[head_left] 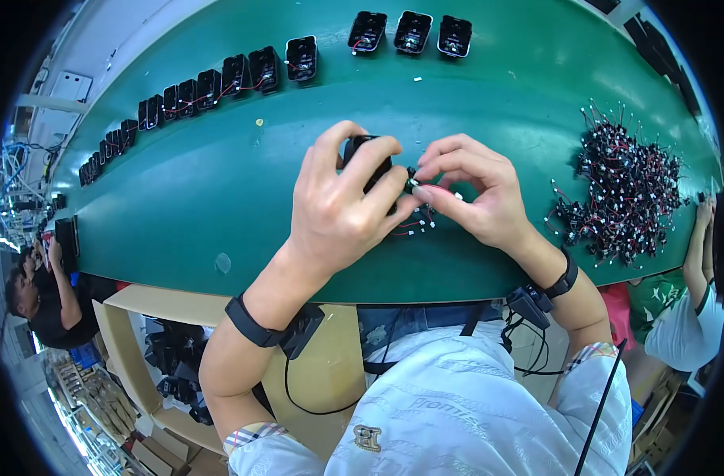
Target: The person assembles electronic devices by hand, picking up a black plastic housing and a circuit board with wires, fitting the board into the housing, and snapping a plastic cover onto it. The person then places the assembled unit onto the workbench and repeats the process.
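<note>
Black plastic housing (379, 176) sits tilted inside the left hand (338, 190), whose fingers curl spread around it. From my remote seat I see the right hand (477, 190) pinching a small black part (411, 182) with a red lead (437, 188) between thumb and forefinger, just off the left fingertips; whether part and housing touch, I cannot tell. I judge the lead the weak point: a pull on it, rather than on the part's body, could strain its joint. Its white connector (458, 196) shows between the right thumb and curled fingers, where a closing grip could snag it. Should the left fingers slacken, the housing could twist out of line. Below both sets of fingertips, loose leads (413, 226) on the green tabletop (489, 274) could tangle with this one.
</note>
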{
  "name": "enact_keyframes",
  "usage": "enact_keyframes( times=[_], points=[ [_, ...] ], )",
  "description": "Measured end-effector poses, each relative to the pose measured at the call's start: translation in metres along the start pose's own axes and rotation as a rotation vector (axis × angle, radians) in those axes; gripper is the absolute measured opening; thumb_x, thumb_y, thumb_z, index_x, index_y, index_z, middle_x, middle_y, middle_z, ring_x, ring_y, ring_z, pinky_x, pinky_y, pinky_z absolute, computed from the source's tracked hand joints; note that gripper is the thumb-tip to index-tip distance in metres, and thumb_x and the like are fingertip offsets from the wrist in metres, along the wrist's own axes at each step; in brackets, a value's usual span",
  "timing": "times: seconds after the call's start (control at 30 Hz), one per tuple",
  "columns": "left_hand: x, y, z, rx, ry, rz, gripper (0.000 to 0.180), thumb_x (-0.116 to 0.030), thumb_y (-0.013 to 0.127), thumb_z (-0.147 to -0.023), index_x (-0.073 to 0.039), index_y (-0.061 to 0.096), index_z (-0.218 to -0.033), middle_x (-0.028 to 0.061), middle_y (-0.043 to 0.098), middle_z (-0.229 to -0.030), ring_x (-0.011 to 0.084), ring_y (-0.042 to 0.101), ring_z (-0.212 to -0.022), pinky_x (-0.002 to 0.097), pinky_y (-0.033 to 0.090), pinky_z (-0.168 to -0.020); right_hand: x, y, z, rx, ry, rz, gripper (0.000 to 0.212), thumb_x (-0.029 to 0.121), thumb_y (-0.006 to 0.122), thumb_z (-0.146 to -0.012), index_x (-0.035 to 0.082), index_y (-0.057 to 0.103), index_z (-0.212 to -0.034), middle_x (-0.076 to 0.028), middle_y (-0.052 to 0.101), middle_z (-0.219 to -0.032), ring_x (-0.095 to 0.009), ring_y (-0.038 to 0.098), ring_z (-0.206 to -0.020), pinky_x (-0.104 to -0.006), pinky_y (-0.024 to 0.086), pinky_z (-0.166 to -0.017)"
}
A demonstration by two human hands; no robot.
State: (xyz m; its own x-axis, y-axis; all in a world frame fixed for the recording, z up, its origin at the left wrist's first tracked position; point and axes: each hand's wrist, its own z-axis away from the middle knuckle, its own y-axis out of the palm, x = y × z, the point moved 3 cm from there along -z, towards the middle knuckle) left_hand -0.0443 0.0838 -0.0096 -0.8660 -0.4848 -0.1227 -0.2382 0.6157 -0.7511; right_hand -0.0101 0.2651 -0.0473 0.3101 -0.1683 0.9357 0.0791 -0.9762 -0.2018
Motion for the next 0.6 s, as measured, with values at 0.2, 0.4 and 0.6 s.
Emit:
enact_keyframes(
  times=[0.2,0.4,0.6],
  points=[
    [-0.005,0.002,-0.001,0.011,-0.040,0.102,0.032,-0.018,0.087,-0.060,-0.004,0.069,-0.084,0.0102,0.061,-0.108,0.0332,0.058,-0.100,0.0426,0.052,-0.083,0.006,-0.003,0.007,-0.063,-0.048,0.089,0.013,-0.005,0.073,-0.084,-0.004,0.069,-0.097,-0.015,0.067,-0.104,-0.018,0.068,-0.093,-0.0279,0.058,-0.076],
    [0.004,-0.005,-0.001,0.092,-0.295,0.335,0.045,-0.016,0.080,-0.073,-0.004,0.065,-0.113,0.0251,0.053,-0.130,0.0433,0.056,-0.115,0.0463,0.049,-0.096,0.005,-0.014,0.005,-0.102,-0.249,0.119,0.015,-0.005,0.074,-0.083,-0.002,0.068,-0.096,-0.016,0.067,-0.104,-0.023,0.068,-0.093,-0.0321,0.057,-0.079],
    [-0.006,-0.004,0.002,0.190,-0.165,0.444,0.066,-0.012,0.084,-0.069,-0.002,0.058,-0.129,0.0232,0.055,-0.133,0.0393,0.060,-0.114,0.0427,0.051,-0.096,0.016,-0.013,0.006,-0.114,-0.334,0.183,0.017,-0.004,0.076,-0.081,0.001,0.068,-0.095,-0.015,0.067,-0.103,-0.023,0.069,-0.090,-0.0329,0.057,-0.078]
  ],
)
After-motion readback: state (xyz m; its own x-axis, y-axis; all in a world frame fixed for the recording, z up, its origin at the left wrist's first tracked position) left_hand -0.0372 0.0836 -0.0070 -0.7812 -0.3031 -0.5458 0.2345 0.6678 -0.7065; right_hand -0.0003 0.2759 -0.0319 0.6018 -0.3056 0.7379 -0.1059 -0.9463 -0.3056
